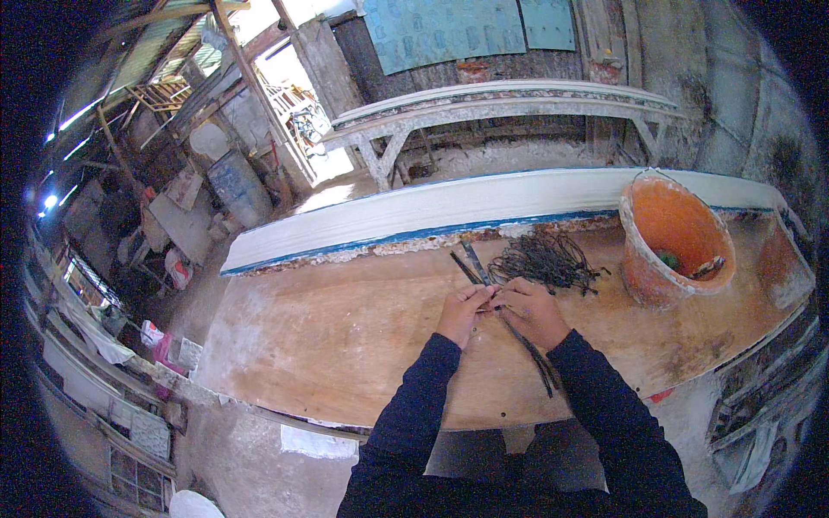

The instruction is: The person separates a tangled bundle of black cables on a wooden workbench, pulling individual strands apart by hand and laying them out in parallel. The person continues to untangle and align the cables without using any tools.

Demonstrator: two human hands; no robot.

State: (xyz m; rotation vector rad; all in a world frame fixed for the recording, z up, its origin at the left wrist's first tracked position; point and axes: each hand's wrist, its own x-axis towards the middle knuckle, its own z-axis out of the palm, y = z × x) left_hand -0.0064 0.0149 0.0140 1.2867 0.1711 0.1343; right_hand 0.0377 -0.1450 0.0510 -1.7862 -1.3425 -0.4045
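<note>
Both hands, left hand (463, 309) and right hand (528, 309), have fingers pinched on a few dark strips (518, 332) over the bench (328, 337); the tangled pile (546, 259) (sizeable) beside them lies unhandled, so much seems left.

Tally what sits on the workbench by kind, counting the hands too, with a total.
Hands, both gripping the thin dark strips: 2, left hand and right hand
Bundle of thin dark strips held in the hands: 1
Loose pile of dark wire-like pieces: 1
Orange bucket: 1
Long white moulded length along the far edge of the workbench: 1
Total: 6
</note>
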